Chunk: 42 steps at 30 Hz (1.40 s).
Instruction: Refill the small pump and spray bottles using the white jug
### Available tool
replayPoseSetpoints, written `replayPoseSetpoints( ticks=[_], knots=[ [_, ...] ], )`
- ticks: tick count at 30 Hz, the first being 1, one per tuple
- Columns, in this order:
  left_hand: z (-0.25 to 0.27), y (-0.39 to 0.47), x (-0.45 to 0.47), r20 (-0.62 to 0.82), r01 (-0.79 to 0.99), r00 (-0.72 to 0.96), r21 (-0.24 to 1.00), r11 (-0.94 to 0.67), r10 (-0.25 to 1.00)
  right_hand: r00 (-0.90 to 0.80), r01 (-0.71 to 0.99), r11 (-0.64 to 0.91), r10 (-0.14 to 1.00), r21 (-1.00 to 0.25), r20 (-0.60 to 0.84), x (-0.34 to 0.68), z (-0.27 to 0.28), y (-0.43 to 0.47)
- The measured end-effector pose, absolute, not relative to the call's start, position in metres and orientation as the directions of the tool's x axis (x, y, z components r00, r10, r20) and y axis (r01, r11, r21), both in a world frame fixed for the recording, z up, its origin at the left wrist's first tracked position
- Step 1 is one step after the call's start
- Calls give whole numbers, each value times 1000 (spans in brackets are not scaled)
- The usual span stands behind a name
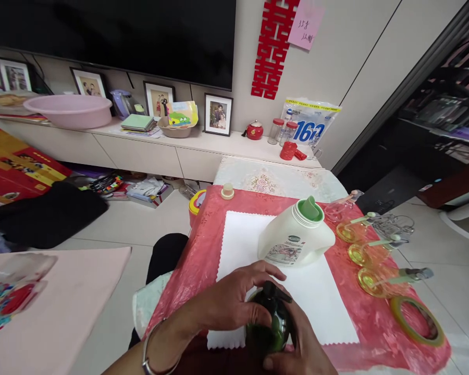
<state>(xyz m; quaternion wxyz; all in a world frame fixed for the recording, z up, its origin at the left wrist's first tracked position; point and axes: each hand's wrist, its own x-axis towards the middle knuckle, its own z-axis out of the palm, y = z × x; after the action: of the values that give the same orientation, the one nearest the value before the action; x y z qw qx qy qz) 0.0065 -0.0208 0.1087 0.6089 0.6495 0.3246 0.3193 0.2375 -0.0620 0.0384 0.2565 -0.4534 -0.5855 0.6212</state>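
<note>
A dark green pump bottle (280,322) with a black pump head stands between my hands, over the near edge of a white scalloped sheet (240,242). My left hand (234,297) grips its upper left side, thumb across the front just under the pump. From the right, my right hand (307,341) wraps round the body, with its thumb low in front. The bottle's base is hidden. Just beyond my fingers, a large white jug (279,237) sits on the sheet with its cap off and a green spout showing. A pale cap (227,191) lies at the table's far left.
Several clear glass oil pots (369,281) line the right side of the red table cover (203,250), near a roll of tape (398,312). Behind is a long shelf (207,143) with framed photos and a pink basin (70,112). A pink table (82,291) stands left.
</note>
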Motion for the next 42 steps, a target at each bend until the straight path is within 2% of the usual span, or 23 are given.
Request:
replayPoseSetpoints(
  ticks=[3, 7, 12, 14, 16, 20, 23, 28, 33, 42],
  knots=[
    [115, -19, -2, -25, 95, 669, 994, -52, 742, -495, 135, -110, 854, -985, -163, 230, 53, -58],
    [114, -19, 2, 12, 5, 582, 1000, -18, 813, -473, 204, -109, 859, -973, -196, 220, 63, -55],
    [111, -22, 11, 145, -317, 372, 948, -21, 917, -486, 321, 99, 871, -942, -74, 224, 63, -54],
    [108, -19, 7, 161, -494, 244, 869, -20, 956, -402, 413, 107, 913, -905, -76, 237, 61, -56],
    [101, -13, 1, 109, -621, 108, 784, -19, 988, -299, 499, 138, 954, -856, -21, 255, 61, -56],
    [69, 2, -10, -84, -733, -77, 680, 1, 994, -216, 689, 323, 946, -649, 241, 295, 77, -39],
    [32, 6, -6, -202, -750, -64, 655, 86, 977, -244, 799, 425, 876, -425, 416, 314, 109, -13],
    [-20, 0, 11, -256, -730, -26, 665, 157, 966, -331, 876, 473, 730, -92, 598, 314, 167, 29],
    [-41, -2, 16, -254, -722, 24, 665, 193, 967, -460, 881, 420, 651, 218, 604, 303, 194, 55],
    [-50, -2, 13, -226, -717, 76, 664, 210, 971, -601, 793, 360, 600, 492, 529, 287, 210, 71]
  ],
)
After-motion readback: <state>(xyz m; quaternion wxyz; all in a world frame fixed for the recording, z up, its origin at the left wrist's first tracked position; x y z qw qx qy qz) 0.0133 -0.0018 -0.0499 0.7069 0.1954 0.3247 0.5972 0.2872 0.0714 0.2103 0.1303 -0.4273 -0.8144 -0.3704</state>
